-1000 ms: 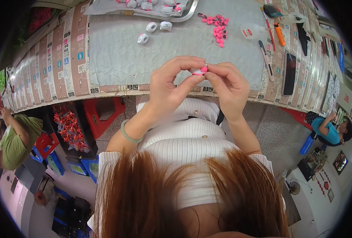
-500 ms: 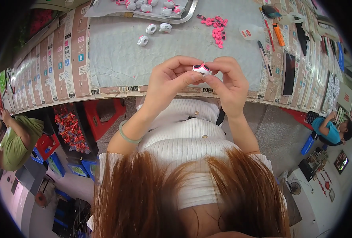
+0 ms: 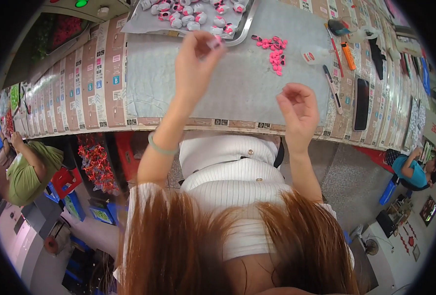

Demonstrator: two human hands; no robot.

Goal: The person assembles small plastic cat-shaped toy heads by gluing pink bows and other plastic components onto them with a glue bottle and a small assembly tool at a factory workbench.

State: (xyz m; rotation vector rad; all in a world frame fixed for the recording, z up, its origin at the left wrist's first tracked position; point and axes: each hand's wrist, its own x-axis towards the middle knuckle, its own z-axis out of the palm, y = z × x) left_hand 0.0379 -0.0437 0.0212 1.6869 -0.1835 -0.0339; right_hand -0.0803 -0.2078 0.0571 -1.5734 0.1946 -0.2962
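Note:
My left hand [image 3: 196, 69] is raised at the near edge of the tray. It pinches a small white and pink plastic toy part [image 3: 216, 43], blurred by motion. My right hand [image 3: 299, 110] hovers above the front of the grey cloth [image 3: 247, 93], with its fingers curved, the thumb apart and nothing seen between them. Beyond it lies a loose heap of small pink and black pieces [image 3: 277, 49]. The metal tray [image 3: 249, 22] at the back holds many white parts with pink and black fittings [image 3: 191, 17]. My left hand covers part of the cloth.
To the right are a small clear bottle [image 3: 313, 55], an orange cutter [image 3: 348, 55], a red stick [image 3: 337, 54], a pen [image 3: 333, 89] and a black phone [image 3: 361, 104]. People sit at far left [image 3: 33, 169] and far right [image 3: 412, 167].
My hands have parted. The left moved up and away toward the tray with the toy part; the right let go and shifted right. More of the tray shows.

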